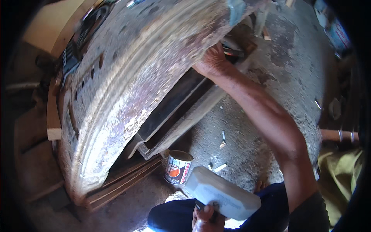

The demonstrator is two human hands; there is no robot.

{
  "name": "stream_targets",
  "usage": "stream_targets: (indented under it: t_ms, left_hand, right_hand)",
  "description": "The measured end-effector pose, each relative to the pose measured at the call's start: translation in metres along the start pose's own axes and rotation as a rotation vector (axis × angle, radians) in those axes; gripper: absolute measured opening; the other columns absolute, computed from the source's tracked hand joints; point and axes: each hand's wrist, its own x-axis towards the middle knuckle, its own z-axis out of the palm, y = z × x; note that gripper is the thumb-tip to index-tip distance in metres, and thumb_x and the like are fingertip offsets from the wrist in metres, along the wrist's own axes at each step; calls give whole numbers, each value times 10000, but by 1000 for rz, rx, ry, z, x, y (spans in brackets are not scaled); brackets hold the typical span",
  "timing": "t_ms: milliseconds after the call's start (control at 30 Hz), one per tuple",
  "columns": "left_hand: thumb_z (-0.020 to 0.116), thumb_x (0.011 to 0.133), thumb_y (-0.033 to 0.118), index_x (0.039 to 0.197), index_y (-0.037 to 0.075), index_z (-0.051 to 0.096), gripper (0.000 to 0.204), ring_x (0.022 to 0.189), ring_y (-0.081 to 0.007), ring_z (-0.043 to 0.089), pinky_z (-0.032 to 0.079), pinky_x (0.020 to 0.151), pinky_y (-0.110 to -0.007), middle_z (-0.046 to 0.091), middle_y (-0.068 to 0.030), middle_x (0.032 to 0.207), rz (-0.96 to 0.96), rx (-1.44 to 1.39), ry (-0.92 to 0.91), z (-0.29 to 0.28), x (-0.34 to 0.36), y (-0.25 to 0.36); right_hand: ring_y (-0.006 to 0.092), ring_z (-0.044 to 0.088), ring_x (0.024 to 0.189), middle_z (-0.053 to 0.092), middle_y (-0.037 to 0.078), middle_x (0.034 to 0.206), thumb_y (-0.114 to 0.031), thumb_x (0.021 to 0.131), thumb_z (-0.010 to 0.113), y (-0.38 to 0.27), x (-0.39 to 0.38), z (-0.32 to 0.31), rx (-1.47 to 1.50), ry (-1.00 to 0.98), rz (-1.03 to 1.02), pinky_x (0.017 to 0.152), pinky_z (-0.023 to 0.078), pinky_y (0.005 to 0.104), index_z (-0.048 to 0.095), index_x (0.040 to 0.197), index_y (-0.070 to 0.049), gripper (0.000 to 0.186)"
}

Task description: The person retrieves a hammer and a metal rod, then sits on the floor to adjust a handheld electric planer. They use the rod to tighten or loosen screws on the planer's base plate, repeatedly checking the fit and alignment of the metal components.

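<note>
My left hand, low in the view, is closed around the dark grip of a pale grey, block-shaped tool with bevelled ends. The kind of tool is not clear. My right arm stretches up and across from the lower right. At its end, my right hand reaches in under the edge of a large, worn workbench, beside an open drawer or box holding small items. The bench edge and the hand's own back hide its fingers, so whether they hold anything cannot be seen.
An opened, printed tin can stands on the rough floor, with small pale scraps nearby. Under the bench are a long dark trough-like frame and stacked wooden strips. Tools lie at the bench's far left. Yellowish cloth hangs right.
</note>
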Motion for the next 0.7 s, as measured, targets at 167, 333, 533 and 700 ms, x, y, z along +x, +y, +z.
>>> stream_targets:
  t_ms: [167, 333, 533, 700]
  left_hand:
    - [677, 974, 321, 1139, 141, 645, 247, 657, -152, 572, 458, 540, -288, 672, -5, 903, 91, 113, 19, 65, -19, -3]
    - [708, 910, 359, 1102, 118, 630, 318, 527, -102, 492, 371, 459, -241, 679, -8, 870, 123, 239, 56, 117, -64, 0]
    - [627, 963, 448, 1291, 86, 592, 490, 515, -74, 448, 343, 437, -208, 696, -41, 992, 299, 529, -81, 168, -146, 42]
    - [635, 973, 346, 1336, 66, 568, 463, 599, -123, 491, 445, 542, -249, 672, -80, 1024, 1419, 1784, -459, 221, -171, 75]
  right_hand:
    - [284, 719, 757, 712, 105, 847, -148, 862, 669, -6, -26, -97, 68, -396, 304, 601, 570, 422, 721, 918, -112, 84]
    - [312, 687, 829, 637, 85, 921, -178, 939, 614, -48, -84, -210, 52, -653, 740, 652, 570, 469, 686, 1154, -181, 227]
    - [357, 732, 830, 702, 169, 962, -208, 966, 531, -152, -115, -385, 163, -948, 1119, 698, 582, 516, 704, 1132, -135, 251]
    - [373, 726, 985, 712, 169, 1014, -150, 931, 556, -239, -130, -553, 239, -938, 1423, 771, 579, 537, 695, 1127, -138, 240]
